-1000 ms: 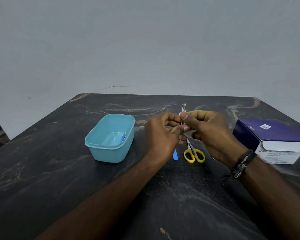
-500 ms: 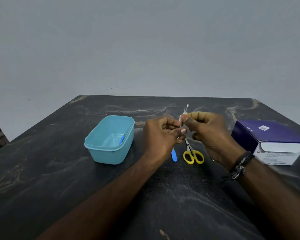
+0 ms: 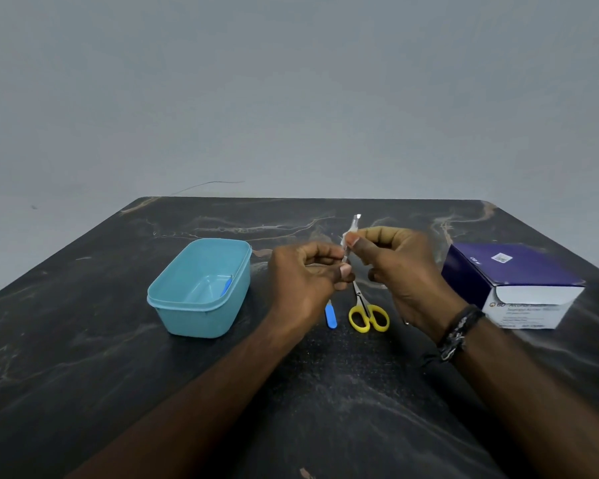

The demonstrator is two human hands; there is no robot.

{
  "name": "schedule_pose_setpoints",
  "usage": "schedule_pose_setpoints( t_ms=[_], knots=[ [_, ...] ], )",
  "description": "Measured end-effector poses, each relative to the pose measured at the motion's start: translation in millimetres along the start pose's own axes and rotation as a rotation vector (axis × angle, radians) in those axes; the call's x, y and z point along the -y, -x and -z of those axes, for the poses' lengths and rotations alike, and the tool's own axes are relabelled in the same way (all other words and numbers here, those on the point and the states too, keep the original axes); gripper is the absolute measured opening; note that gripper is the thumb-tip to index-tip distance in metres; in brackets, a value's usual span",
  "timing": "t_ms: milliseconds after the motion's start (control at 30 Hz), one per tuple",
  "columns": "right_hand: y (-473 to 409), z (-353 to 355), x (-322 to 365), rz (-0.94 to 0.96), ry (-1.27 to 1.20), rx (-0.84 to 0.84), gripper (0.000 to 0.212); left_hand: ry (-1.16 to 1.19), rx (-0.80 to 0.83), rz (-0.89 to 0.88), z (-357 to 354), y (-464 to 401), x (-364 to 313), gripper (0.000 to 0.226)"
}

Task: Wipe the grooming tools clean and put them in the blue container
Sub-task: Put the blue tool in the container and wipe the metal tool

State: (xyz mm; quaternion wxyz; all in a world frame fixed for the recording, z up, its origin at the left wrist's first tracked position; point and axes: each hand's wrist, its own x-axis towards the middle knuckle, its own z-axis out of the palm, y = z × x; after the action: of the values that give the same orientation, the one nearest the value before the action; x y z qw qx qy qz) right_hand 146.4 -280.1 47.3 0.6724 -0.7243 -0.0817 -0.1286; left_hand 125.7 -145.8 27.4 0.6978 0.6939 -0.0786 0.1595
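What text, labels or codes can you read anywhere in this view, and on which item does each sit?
"BD" on the white front flap of the purple and white cardboard box, beside a round logo.
"Alcohol S...", the line after it on that flap; the rest is blurred.
Smaller lines below on the flap: too blurred to read.
White square sticker on the box's purple top: a code, unreadable.
Small white mark near the top's left edge: unreadable.
Nothing else carries text.

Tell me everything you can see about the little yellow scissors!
The yellow scissors are small, with two bright yellow loop handles that look like plastic and thin silvery metal blades. The blades are closed together. They lie flat on the dark marbled table, handles toward the person, blades pointing away, their tips hidden under the hands. A blue-handled tool lies just left of them, not touching. Nobody's hand touches them.
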Motion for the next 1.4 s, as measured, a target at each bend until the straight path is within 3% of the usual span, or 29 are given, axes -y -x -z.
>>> schedule_pose_setpoints(
  t_ms=[400, 733, 1033, 1267, 1400],
  knots=[
    [-4, 5, 2, -0.004, -0.085, -0.098, 0.011, 0.036, 0.028, 0.027, -4, 3, 0, 0.016],
    [3, -3, -3, 0.025, 0.023, 0.071, 0.010, 0.049, -0.106, 0.024, 3, -2, 0, 0.019],
    [-1, 2, 0, -0.031, -0.078, -0.054, 0.017, -0.001, 0.004, 0.043, -3, 5, 1, 0.019],
    [5, -6, -2, -0.057, -0.074, 0.057, 0.010, 0.007, -0.057, 0.031, 3, 0, 1, 0.015],
    [1, -2, 0, -0.046, -0.069, -0.001, 0.016, 0.005, -0.012, 0.033, 1, -1, 2, 0.016]
  ],
)
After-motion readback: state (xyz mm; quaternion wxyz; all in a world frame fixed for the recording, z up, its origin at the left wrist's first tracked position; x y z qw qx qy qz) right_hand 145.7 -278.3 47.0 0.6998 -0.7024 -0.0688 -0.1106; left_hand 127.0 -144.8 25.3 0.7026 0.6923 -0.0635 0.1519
